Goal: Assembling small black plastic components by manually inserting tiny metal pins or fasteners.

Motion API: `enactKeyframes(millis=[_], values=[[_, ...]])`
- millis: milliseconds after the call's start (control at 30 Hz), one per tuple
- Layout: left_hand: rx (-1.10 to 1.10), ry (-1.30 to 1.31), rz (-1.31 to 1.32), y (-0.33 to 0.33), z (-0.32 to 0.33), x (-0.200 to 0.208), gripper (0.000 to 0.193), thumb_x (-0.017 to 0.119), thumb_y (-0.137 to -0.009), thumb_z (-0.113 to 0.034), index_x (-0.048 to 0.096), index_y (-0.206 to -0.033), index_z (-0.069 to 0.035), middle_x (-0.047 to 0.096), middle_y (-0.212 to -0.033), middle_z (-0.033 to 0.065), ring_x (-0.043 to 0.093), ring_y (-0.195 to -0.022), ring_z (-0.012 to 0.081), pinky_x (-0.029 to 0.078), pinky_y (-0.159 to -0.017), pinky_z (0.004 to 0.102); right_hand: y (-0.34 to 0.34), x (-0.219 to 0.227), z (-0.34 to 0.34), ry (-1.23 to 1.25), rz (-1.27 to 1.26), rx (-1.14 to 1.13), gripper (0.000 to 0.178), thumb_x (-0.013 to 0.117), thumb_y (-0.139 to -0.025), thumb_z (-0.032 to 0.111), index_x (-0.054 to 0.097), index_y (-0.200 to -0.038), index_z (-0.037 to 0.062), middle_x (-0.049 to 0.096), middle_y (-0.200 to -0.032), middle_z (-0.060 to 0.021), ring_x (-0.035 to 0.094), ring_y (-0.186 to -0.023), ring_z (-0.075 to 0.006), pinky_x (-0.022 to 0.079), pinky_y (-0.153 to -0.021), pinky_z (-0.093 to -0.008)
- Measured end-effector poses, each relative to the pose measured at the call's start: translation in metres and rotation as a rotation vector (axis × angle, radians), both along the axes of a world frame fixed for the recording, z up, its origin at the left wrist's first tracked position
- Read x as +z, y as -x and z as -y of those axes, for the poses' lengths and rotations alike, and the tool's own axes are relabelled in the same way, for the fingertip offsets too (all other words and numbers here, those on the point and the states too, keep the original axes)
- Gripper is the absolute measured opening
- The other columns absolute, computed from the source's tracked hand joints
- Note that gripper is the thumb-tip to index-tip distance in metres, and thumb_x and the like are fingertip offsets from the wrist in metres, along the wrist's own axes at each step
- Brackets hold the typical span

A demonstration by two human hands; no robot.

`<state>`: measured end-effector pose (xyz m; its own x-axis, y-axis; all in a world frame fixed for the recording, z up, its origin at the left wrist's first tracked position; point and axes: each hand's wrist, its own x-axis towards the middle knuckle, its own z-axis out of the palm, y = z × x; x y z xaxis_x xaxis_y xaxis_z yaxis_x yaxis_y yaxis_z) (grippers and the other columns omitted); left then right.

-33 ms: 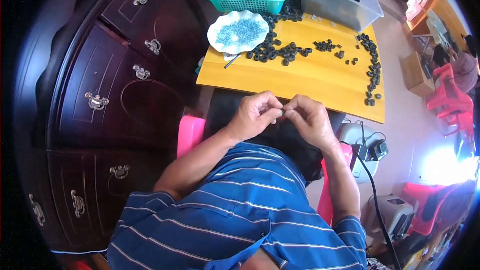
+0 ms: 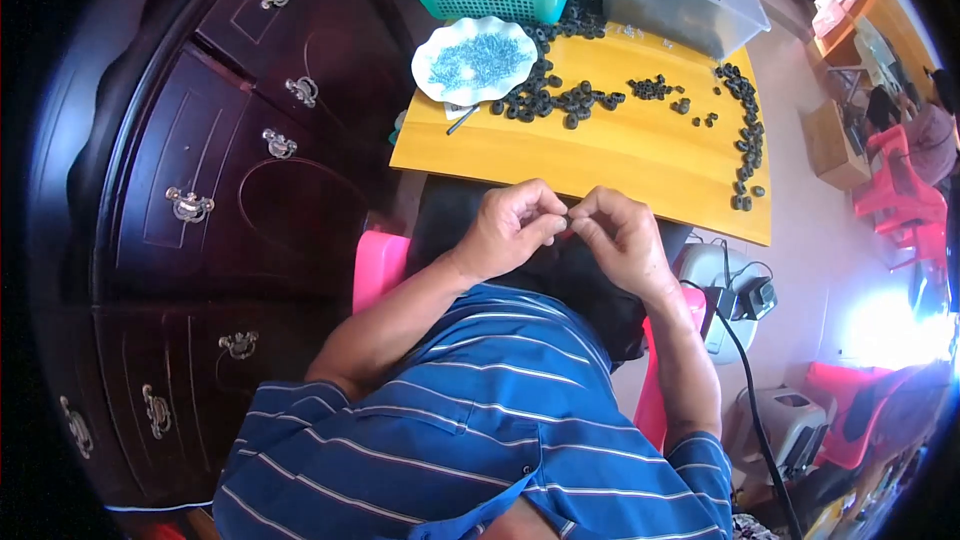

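- I saw the left hand and the right hand raised together just in front of the near edge of the yellow wooden tabletop, fingertips meeting
- The left grip was pinched shut, thumb against forefinger, and the right grip was pinched shut against it; a tiny dark piece sat between the two, too small for me to tell what it was
- On the tabletop, well apart from the hands, lay a scatter of small black rubber rings, with a further line of them down the right edge
- A white scalloped plate of small pale-blue bits stood at the far left corner, touching the ring pile
- Behind it stood a teal plastic basket and a clear plastic tub, both filled with black rings
- A dark wooden cabinet with metal handles stood on the left
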<state>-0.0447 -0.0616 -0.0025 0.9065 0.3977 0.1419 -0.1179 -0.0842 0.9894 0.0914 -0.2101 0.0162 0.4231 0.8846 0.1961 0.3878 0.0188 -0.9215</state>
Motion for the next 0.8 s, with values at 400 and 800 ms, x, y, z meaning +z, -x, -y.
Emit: enactKeyframes(millis=[400, 800], values=[[0.014, -0.008, -0.056, -0.036, -0.03, 0.013, 0.005, 0.067, -0.09, 0.0, 0.062, -0.091, 0.0, 0.066, -0.075, 0.0026, 0.063, -0.067, 0.0077, 0.05, -0.058, 0.0243, -0.026, 0.012, -0.032, 0.043, -0.074, -0.075, 0.006, 0.066, -0.092, 0.0, 0.06, -0.09, -0.0005, 0.064, -0.079, -0.0033, 0.062, -0.075, -0.0106, 0.05, -0.069, -0.0256], [-0.054, 0.034, -0.078, -0.068, -0.058, 0.012, 0.017, 0.062, -0.094, -0.001, 0.066, -0.111, 0.001, 0.068, -0.085, 0.0034, 0.064, -0.072, 0.0073, 0.053, -0.067, 0.0229, -0.055, 0.001, -0.048, -0.025, -0.613, -0.212, 0.018, 0.061, -0.099, 0.009, 0.064, -0.114, 0.0, 0.065, -0.094, -0.0007, 0.059, -0.087, -0.0074, 0.049, -0.083, -0.0233]])
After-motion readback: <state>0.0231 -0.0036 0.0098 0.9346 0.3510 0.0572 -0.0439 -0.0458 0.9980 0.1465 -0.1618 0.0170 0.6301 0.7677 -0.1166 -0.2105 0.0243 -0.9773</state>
